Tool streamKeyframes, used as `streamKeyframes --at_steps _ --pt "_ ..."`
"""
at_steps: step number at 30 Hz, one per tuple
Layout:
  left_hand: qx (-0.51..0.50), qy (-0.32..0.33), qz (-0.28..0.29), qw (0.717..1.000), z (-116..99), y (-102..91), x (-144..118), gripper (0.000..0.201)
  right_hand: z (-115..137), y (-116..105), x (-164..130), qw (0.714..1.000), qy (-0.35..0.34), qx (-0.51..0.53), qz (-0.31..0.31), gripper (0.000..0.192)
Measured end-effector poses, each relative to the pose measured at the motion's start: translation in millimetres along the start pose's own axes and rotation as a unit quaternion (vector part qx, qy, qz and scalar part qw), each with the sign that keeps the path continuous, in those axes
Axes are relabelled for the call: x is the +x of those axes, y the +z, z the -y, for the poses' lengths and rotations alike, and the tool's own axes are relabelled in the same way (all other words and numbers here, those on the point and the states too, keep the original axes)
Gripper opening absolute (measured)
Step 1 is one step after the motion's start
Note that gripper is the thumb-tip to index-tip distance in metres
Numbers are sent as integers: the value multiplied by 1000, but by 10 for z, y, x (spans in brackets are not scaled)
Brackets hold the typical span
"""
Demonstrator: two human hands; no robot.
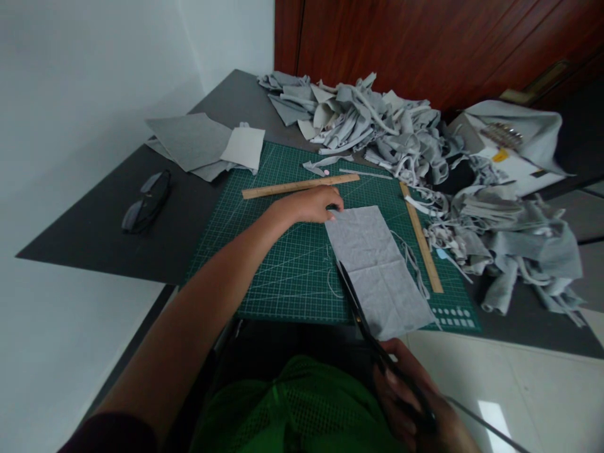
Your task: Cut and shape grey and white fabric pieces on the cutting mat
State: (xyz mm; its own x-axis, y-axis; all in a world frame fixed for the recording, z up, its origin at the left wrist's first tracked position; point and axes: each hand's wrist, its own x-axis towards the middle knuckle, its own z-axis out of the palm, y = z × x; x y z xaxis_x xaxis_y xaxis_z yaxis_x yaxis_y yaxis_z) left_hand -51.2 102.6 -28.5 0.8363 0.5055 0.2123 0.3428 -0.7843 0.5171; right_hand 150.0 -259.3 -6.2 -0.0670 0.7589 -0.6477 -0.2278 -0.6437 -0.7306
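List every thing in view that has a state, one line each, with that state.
Left hand: pressing the top corner of the fabric piece.
Right hand: closed around the scissors' handles.
Scissors: blades along the fabric's left edge.
Fabric piece: flat on the cutting mat.
Glasses: folded.
Scrap pile: heaped, tangled.

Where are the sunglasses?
In the head view, the sunglasses lie on the dark table, left of the green cutting mat and below the flat grey fabric sheets.
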Motion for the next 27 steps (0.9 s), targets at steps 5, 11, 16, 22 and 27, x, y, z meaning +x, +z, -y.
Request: streamKeyframes --at_steps 5,11,16,22,27 --pt "-8 -24 -11 1000 48 -27 -2 22 20 54 -1 1000 15 -13 -1 53" --pt "-37 -28 -17 999 84 -22 21 13 69 53 164 1000 -10 12 11 49" --pt "-30 -27 -7 999 77 -35 23 12 177 65 327 1000 -19 11 20 52" --pt "-18 -11 -13 1000 34 -46 5 10 342 159 444 1000 -20 12 14 58" --pt "-12 -18 -10 1000 17 -39 13 11 415 156 523 999 -21 18 18 59"
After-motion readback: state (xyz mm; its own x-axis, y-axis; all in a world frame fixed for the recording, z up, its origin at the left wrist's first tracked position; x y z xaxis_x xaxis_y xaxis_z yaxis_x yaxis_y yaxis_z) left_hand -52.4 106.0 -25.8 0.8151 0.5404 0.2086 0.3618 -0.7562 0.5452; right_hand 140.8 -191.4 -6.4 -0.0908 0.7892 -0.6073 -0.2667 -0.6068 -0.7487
